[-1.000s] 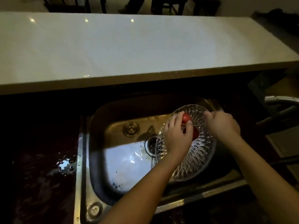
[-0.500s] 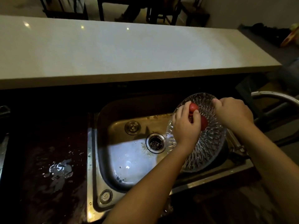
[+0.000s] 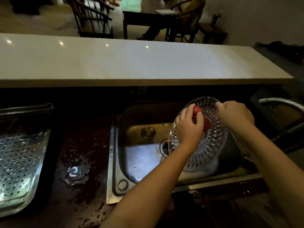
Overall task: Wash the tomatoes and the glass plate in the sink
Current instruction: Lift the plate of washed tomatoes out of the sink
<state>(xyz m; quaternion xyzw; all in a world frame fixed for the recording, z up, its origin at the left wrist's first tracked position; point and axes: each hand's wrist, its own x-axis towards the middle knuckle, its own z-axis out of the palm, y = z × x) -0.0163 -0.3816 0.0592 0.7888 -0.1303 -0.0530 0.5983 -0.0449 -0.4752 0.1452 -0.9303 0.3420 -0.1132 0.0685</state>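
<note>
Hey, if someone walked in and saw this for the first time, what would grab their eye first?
Probably the cut-glass plate tilted over the right side of the steel sink, with red tomatoes on it. The left hand grips one tomato while the right hand holds the plate's far rim. Further left, a puddle glints on the dark counter.

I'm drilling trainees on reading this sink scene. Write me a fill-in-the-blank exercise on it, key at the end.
1. The left hand grips a ____ tomato.
2. The right hand holds the rim of the glass ____ above the sink.
3. On the dark counter left of the sink lies a puddle of ____.
4. The perforated tray is at the picture's far ____ edge.

Missing words: red; plate; water; left
</note>
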